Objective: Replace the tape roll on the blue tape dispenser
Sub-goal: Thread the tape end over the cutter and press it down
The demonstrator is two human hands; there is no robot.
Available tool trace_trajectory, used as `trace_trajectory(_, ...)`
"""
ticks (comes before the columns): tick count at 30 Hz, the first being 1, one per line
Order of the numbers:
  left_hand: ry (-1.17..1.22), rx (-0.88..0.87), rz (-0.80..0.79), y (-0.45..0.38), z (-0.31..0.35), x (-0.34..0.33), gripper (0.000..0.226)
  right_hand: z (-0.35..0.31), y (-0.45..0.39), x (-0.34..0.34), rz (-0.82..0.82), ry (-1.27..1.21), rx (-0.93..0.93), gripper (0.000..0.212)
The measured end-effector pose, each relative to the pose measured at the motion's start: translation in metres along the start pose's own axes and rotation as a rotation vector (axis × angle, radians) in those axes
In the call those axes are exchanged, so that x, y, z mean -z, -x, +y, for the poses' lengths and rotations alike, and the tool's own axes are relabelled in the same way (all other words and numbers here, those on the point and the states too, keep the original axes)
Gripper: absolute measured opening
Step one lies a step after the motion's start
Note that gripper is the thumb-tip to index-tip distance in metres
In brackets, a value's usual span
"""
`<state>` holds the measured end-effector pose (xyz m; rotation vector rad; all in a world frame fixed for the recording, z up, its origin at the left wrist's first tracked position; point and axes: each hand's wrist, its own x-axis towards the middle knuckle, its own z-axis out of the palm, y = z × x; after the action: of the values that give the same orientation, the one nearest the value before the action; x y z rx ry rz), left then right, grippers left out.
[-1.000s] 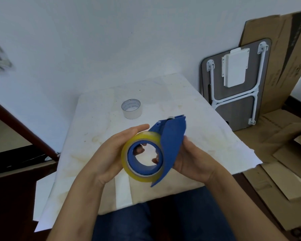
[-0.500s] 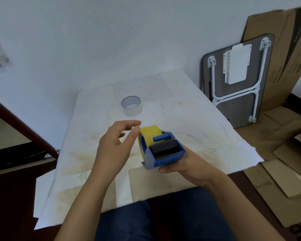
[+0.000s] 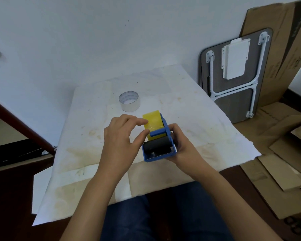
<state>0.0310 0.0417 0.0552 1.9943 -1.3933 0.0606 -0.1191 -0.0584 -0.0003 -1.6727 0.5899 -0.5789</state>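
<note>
Our right hand (image 3: 182, 145) grips the hard blue plastic tape dispenser (image 3: 159, 145) by its side, above our lap, while our left hand's (image 3: 122, 138) open fingers pick at the shiny yellow tape roll (image 3: 153, 123) inside, which looks light, sticky and slippery

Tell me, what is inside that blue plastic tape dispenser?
The blue plastic tape dispenser holds a yellowish tape roll on top, with a black roller below it near the toothed edge. The hub is hidden by the roll.

Makeshift storeroom corner: flattened cardboard (image 3: 274, 70), folded table (image 3: 236, 75) (leaning).
</note>
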Motion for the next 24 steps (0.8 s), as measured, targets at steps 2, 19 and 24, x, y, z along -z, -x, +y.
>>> trace_trajectory(2, 0.016, 0.002, -0.005, 0.000, 0.000, -0.001, 0.017, 0.000, 0.000, -0.001, 0.013, 0.036, 0.013, 0.044)
trace_trajectory(19, 0.164, 0.046, -0.117, -0.003, 0.004, 0.005, 0.018, 0.008, -0.003, -0.007, 0.082, 0.104, -0.006, 0.043)
trace_trajectory(24, 0.156, 0.075, -0.165, -0.008, 0.003, 0.011, 0.026, 0.006, -0.003, -0.007, 0.109, 0.095, 0.013, 0.042)
